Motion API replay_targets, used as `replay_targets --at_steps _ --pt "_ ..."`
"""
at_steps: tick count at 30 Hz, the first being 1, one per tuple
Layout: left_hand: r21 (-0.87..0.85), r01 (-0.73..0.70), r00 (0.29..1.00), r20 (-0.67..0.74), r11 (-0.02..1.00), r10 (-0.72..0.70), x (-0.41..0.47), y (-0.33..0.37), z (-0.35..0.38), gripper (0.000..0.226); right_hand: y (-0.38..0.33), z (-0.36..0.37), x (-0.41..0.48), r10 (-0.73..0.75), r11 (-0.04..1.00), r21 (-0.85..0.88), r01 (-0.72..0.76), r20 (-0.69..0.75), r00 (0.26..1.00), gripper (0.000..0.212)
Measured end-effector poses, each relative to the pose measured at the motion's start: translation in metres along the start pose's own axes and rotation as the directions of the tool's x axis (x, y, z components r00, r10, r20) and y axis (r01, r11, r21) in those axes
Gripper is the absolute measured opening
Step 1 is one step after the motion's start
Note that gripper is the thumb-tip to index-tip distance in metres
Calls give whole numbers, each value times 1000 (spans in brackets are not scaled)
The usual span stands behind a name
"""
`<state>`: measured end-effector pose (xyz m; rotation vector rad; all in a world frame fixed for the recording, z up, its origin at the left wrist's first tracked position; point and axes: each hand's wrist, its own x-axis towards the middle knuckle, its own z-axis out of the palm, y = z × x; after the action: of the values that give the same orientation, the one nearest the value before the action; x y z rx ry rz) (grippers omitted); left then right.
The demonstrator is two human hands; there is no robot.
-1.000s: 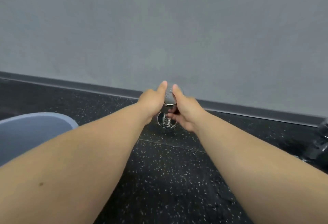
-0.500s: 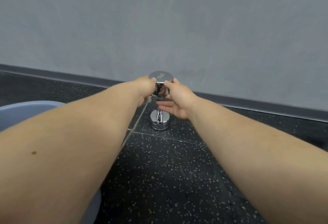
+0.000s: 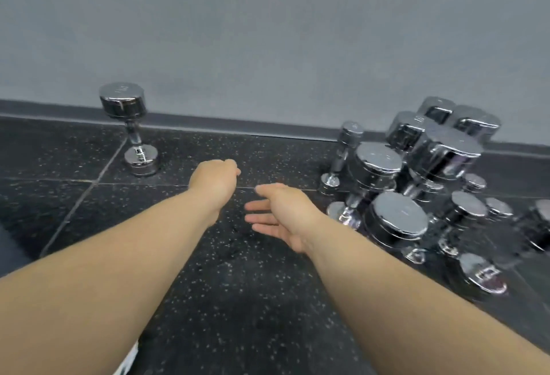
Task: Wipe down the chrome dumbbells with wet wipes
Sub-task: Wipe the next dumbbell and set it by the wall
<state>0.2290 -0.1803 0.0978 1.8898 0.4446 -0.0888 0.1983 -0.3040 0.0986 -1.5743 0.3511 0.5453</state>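
Speckled black floor (image 3: 238, 300): both hands' fingers released, empty; next dumbbell in the cluster (image 3: 416, 184) right of the right hand (image 3: 282, 217) awaits grasping.

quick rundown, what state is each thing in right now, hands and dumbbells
lone dumbbell: standing upright on end by the wall, nobody touching it
dumbbell pile: crowded together on the right, most on end, untouched
left hand: loosely curled, no wipe visible in it
right hand: open, fingers spread, empty
floor: black speckled tiles, bare between the hands
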Motion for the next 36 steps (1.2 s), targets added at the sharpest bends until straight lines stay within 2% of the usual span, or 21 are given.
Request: replay_targets --at_steps 5,8,12,14,16,18,24,28,33,36 --pt "-1 -85 982 171 996 84 -86 32 68 19 48 -82 -61 151 986 76 -145 -80 985 22" --pt "67 -87 959 275 994 66 -117 44 99 26 62 -126 -92 202 974 132 -184 -141 969 18" --pt "179 -65 952 307 982 7 -130 49 128 46 65 -166 -107 231 926 363 -105 -322 918 25" --pt "202 -42 953 303 978 -22 -134 50 139 48 59 -170 -104 217 911 406 -64 -342 914 36" --pt "189 -39 946 324 981 -25 -134 50 149 52 51 -167 -98 177 919 388 -63 -267 947 56" --pt "160 -24 936 351 987 -34 -132 50 157 51 45 -163 -89 109 936 352 -31 -204 973 66" --pt "64 39 935 349 997 -59 -119 42 165 51 50 -165 -70 -54 979 182 94 -212 976 50" --pt "-31 48 946 322 998 -36 -119 24 151 50 53 -145 -72 -79 986 126 109 -219 972 56" --pt "-295 163 963 256 942 -86 -137 -15 111 46 62 -91 -84 -139 989 10 146 -242 960 66" --pt "-284 143 977 191 948 -90 -147 -23 74 41 67 -58 -91 -105 991 63 115 -153 983 64"
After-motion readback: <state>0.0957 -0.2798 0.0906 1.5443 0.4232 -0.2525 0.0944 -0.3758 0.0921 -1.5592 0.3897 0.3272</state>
